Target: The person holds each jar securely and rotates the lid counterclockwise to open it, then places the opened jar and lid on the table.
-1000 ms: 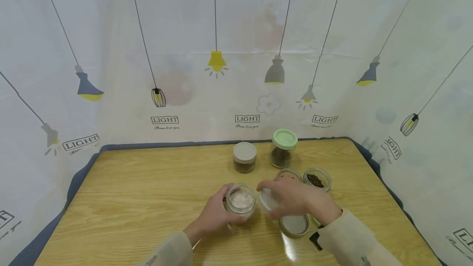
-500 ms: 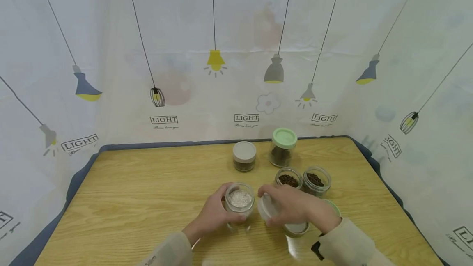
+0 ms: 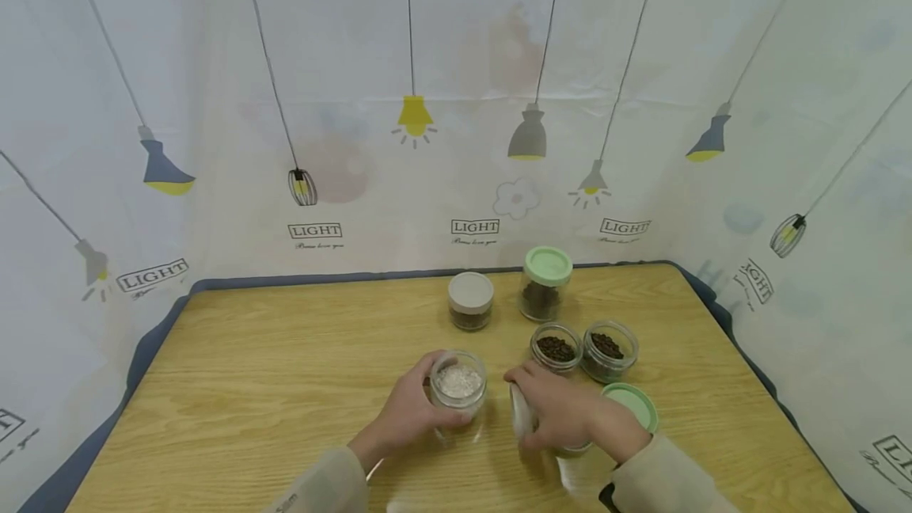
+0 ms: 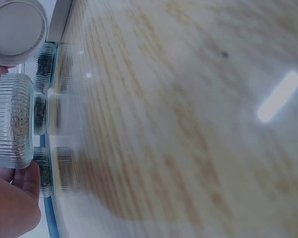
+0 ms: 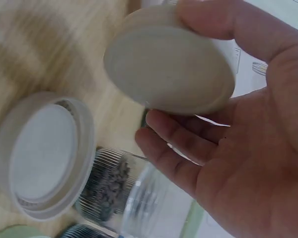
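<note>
At lower centre of the head view, a jar of pale grains (image 3: pixel 461 404) is held, mouth up, in the curled left hand (image 3: pixel 415 408), while a white lid (image 3: pixel 522 416), apart to its right, is pinched nearly on edge by the right hand (image 3: pixel 566 412).

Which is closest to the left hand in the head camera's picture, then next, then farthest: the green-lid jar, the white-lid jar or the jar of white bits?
From the left hand, in the head view:
1. Jar of white bits: held in it.
2. White-lid jar: farther back, a bit right.
3. Green-lid jar: also at the back, farther right.
</note>
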{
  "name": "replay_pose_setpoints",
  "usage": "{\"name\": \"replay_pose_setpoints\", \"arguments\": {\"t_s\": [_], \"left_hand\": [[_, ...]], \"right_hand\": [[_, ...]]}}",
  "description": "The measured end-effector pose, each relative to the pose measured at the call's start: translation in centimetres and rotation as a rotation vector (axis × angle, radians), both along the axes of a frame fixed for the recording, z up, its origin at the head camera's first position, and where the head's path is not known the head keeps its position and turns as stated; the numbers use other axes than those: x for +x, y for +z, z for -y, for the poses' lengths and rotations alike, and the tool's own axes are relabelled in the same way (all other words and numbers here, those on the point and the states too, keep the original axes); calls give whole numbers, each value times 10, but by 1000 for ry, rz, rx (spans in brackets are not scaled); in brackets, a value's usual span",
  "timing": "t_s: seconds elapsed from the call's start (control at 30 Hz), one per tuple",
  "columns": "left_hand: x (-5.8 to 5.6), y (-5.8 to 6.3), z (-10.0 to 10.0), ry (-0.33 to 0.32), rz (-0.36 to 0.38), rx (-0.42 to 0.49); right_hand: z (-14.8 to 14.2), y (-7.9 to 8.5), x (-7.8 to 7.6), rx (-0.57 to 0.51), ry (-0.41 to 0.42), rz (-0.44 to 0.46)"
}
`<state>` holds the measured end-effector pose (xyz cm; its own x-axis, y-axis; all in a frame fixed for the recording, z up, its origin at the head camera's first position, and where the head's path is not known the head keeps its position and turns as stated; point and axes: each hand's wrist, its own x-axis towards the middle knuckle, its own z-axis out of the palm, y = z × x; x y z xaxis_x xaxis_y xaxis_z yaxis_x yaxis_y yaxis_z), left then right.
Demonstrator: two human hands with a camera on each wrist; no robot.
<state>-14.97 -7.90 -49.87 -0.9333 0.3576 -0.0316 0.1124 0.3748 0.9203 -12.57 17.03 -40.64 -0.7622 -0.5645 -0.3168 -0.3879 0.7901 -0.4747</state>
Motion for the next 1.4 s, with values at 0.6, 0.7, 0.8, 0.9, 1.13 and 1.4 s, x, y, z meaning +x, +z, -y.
{"name": "replay_pose_setpoints", "arguments": {"t_s": [0.6,0.7,0.8,0.9,1.13,1.4], "left_hand": [[2,2,0,14,5,21],[3,3,0,13,4,26],[4,4,-1,15,3,29],[4,4,-1,13,-2,39],[3,3,0,14,0,32],[2,2,3,23,-1,5]], "right_hand": [[5,-31,1,-61,-16,8],[7,-33,2,-53,-26,-6],[11,-33,3,-31,-21,-52],[14,-33,4,-6,-16,-112],[15,-36,6,90,8,-190],[15,-50,6,154,55,-274]]}}
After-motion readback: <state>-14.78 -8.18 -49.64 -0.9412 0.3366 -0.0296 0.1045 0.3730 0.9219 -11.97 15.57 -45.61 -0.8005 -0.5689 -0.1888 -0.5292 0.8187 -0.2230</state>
